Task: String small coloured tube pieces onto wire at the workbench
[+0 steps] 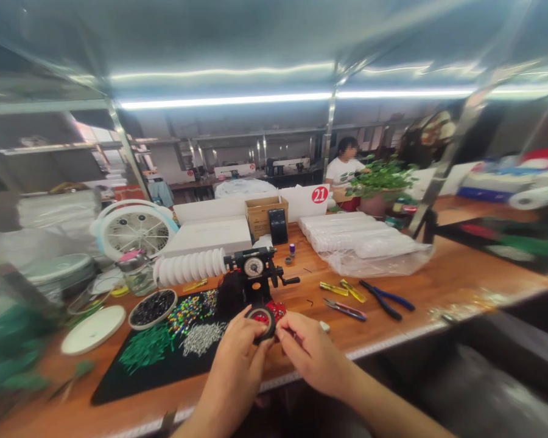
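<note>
A roll of black tape (270, 330) is held upright in my left hand (240, 359), its fingers wrapped round the roll's left and lower edge. At the roll's right edge, my right hand (313, 353) has thumb and forefinger pinched together; what lies between those fingertips is too small to make out. Red pieces (277, 310) show behind and through the ring. Just beyond stands a black hand-cranked machine (254, 267) with a dial, and a row of white discs (192, 266) extends from its left side.
On a black mat (173, 371) lie green strips (147, 348), silver pieces (202, 338) and coloured beads (189, 313). Pliers (381, 301), snips (346, 309) and yellow-handled tools (352, 291) lie right. White rolls (356, 234), a fan (137, 230) and a person (344, 167) are farther back.
</note>
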Demonstrator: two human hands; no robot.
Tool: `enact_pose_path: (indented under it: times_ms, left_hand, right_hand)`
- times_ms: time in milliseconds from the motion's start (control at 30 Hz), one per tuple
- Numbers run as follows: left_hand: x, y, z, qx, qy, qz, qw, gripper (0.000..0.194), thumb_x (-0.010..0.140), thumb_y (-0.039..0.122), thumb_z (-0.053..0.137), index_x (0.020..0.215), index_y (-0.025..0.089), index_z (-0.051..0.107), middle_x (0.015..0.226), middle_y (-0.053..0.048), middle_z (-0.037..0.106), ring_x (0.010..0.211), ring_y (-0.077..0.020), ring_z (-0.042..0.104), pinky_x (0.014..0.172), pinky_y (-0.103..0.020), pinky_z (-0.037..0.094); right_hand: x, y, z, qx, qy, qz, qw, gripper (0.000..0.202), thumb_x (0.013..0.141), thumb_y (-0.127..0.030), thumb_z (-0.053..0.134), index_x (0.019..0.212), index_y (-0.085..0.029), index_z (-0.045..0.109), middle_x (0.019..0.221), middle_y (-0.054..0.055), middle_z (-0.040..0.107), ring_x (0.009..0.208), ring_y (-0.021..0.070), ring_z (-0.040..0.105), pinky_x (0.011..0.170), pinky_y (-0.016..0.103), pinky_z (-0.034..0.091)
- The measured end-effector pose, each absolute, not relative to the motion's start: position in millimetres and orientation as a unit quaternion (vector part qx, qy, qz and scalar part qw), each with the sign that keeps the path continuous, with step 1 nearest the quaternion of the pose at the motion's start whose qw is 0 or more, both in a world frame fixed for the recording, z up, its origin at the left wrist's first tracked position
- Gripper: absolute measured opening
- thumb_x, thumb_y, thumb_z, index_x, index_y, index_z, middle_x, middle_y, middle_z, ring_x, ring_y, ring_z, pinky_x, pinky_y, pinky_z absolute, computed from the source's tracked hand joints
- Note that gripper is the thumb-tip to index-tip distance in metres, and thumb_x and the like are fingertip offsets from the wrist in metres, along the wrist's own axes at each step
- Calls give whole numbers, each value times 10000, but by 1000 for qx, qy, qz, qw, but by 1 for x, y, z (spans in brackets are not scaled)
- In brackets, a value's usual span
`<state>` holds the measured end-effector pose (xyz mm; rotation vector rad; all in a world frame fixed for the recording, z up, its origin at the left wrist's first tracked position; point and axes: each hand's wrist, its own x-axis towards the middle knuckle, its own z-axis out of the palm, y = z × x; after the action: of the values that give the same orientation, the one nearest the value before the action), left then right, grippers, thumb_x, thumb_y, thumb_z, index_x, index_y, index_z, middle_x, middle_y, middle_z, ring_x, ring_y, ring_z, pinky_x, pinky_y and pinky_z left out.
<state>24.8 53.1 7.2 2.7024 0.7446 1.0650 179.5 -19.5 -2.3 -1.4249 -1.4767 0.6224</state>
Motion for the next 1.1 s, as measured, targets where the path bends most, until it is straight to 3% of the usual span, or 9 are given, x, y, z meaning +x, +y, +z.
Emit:
enact_pose_path:
  times_ms: [133, 300, 400, 500, 567, 667, 833, 967, 1100]
  left_hand:
    - [26, 55, 0, 902, 222, 369, 16, 134, 806, 116, 548, 896, 159, 637, 922, -88, 674, 1114, -291, 560, 927, -533, 493]
    - [27, 52, -4, 908, 200, 365, -43, 163, 823, 81, 517, 920, 149, 628, 962, -89, 655, 1175, -271, 509, 983, -511, 468]
    - [28, 49, -6, 915, 181, 355, -61, 211, 811, 36, 491, 937, 149, 618, 946, -73, 654, 1083, -233, 568, 1046, -504, 407]
    - [28, 48, -4, 914, 179, 360, -41, 242, 806, 22, 469, 953, 146, 616, 926, -70, 663, 976, -210, 607, 1057, -510, 375]
    - [26, 48, 1, 913, 208, 349, 24, 204, 802, 65, 504, 927, 166, 629, 948, -72, 667, 1017, -231, 590, 1003, -489, 424]
    - [22, 46, 15, 901, 265, 285, 192, 103, 802, 164, 556, 850, 193, 642, 963, -60, 668, 973, -227, 598, 859, -386, 495]
    - [13, 45, 39, 852, 271, 184, 409, 129, 827, 273, 557, 805, 183, 647, 842, -24, 664, 800, -174, 584, 755, -281, 442]
    - [9, 46, 45, 809, 257, 175, 499, 172, 802, 330, 596, 818, 171, 659, 869, -26, 664, 832, -179, 571, 787, -274, 414]
    - [8, 45, 43, 786, 322, 189, 493, 224, 781, 381, 603, 802, 167, 665, 825, -20, 667, 802, -180, 575, 750, -263, 417]
  right_hand:
    - [174, -20, -4, -607, -593, 237, 473, 181, 881, -245, 391, 865, -167, 553, 832, 14, 587, 752, 76, 517, 700, 189, 367]
    - [163, -17, -10, -663, -581, 182, 435, 194, 874, -182, 353, 837, -158, 541, 874, 46, 591, 785, 109, 525, 710, 218, 355]
    - [156, -13, -13, -693, -575, 135, 413, 214, 861, -142, 334, 819, -147, 543, 851, 59, 598, 759, 117, 525, 676, 222, 319]
    - [155, -11, -13, -708, -575, 75, 404, 195, 817, -105, 357, 756, -134, 540, 769, 55, 588, 687, 105, 492, 629, 224, 264]
    - [159, -12, -10, -702, -574, 77, 414, 146, 775, -107, 404, 694, -135, 523, 694, 28, 563, 635, 82, 450, 606, 214, 243]
    - [171, -16, -3, -659, -577, 181, 447, 116, 728, -136, 452, 620, -138, 493, 609, -15, 519, 589, 49, 404, 573, 175, 254]
    - [188, -22, 3, -543, -515, 450, 487, 69, 663, -167, 461, 613, -143, 504, 510, -47, 482, 470, 22, 380, 461, 133, 271]
    - [192, -19, -1, -453, -410, 612, 502, 32, 604, -175, 479, 625, -152, 481, 456, -43, 530, 338, 21, 366, 342, 126, 201]
    - [191, -14, -2, -417, -369, 639, 530, 105, 663, -244, 532, 695, -154, 490, 514, -44, 549, 334, 23, 393, 306, 116, 196]
